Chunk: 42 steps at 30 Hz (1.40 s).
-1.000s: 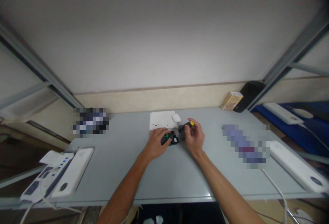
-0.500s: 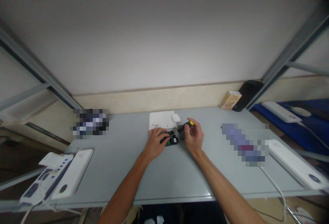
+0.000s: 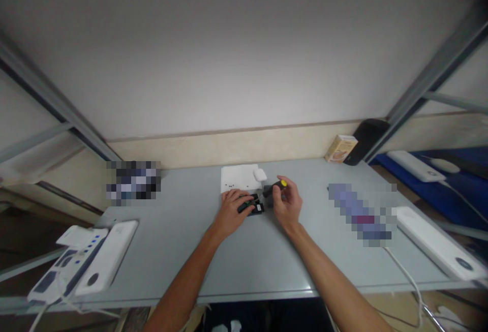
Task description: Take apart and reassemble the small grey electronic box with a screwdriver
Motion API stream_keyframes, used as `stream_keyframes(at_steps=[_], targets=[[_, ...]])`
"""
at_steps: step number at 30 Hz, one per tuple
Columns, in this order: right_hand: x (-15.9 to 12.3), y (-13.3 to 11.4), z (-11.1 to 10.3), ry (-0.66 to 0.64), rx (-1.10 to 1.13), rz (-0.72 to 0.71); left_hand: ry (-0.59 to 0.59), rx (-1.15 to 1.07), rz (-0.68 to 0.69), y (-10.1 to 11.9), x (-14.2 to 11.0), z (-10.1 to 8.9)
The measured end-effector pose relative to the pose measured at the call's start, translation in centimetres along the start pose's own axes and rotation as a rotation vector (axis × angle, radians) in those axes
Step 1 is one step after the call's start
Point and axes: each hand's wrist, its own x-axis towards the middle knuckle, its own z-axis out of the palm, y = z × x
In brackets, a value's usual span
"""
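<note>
My left hand (image 3: pixel 232 212) is closed over a small black device (image 3: pixel 260 207) with a green circuit board inside, holding it against the table. Its fingers cover much of the board. A screwdriver (image 3: pixel 271 188) with a dark handle and a yellow end is gripped in my right hand (image 3: pixel 288 205), slanting down towards the device's right side. I cannot make out where its tip rests. Just behind the hands lies a white sheet of paper (image 3: pixel 239 175). Several tiny dark pieces, which look like screws, are on it. A small white rounded case (image 3: pixel 260 175) sits at the sheet's right edge.
The grey table (image 3: pixel 175 250) carries white power strips at the left and a long white box (image 3: pixel 430 243) at the right. A yellowish box (image 3: pixel 341 149) and a black speaker-like object (image 3: pixel 366 141) stand at the back right. Metal posts flank the table; a white cable hangs over its front edge.
My left fingers have shifted slightly over the device, and less of the green board shows. My right hand keeps the screwdriver in nearly the same place.
</note>
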Motion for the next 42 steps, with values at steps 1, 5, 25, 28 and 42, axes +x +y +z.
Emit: stream_keyframes(at_steps=[1, 5, 25, 28, 42], targets=[[0.06, -0.10, -0.03, 0.000, 0.003, -0.002, 0.001, 0.004, -0.006, 0.07, -0.02, -0.05], [0.29, -0.44, -0.19, 0.017, -0.021, 0.006, -0.031, 0.030, -0.023, 0.10, -0.15, -0.06], [0.26, 0.05, -0.11, 0.024, -0.031, 0.000, -0.128, 0.024, -0.005, 0.13, -0.14, -0.03], [0.31, -0.14, -0.12, 0.032, -0.027, -0.002, -0.130, 0.020, -0.005, 0.18, -0.14, -0.09], [0.28, -0.22, -0.21, 0.004, -0.040, -0.050, -0.142, 0.009, -0.012, 0.32, -0.13, -0.18]])
